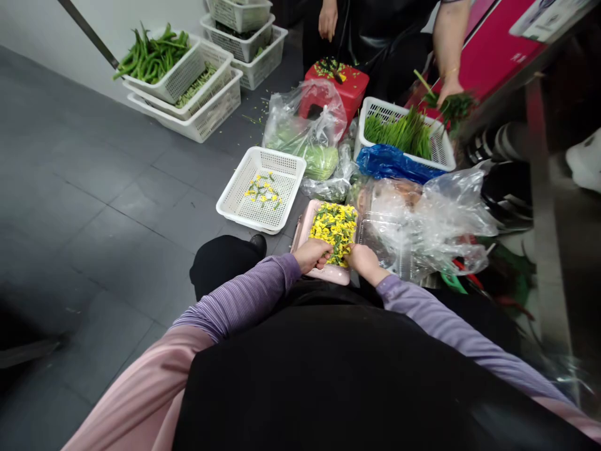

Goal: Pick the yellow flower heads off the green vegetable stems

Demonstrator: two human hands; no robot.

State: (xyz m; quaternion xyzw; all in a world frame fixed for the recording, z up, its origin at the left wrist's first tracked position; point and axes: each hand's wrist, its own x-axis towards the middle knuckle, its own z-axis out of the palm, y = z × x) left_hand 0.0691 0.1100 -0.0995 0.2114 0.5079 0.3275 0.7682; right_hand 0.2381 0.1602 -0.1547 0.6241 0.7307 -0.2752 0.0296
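Observation:
Close in front of my body is a shallow pink tray [334, 274] heaped with small yellow flowers on green stems [334, 227]. My left hand [313, 255] is closed at the tray's left side, fingertips pinched together over the flowers' near edge. Opposite it, my right hand [365, 260] has its fingers drawn together at the right edge of the heap. Whatever either pinch holds is too small to make out. Beyond the tray to the left, a white perforated basket [287, 164] contains a loose scatter of the same flowers.
Plastic bags [422, 219] and a blue bag [394, 164] lie to the right. Behind are a bagged green vegetable [322, 160], a red stool [352, 81] and a basket of green stalks [399, 133]. A co-worker's hand [449, 91] holds greens. Stacked baskets [206, 119] stand far left.

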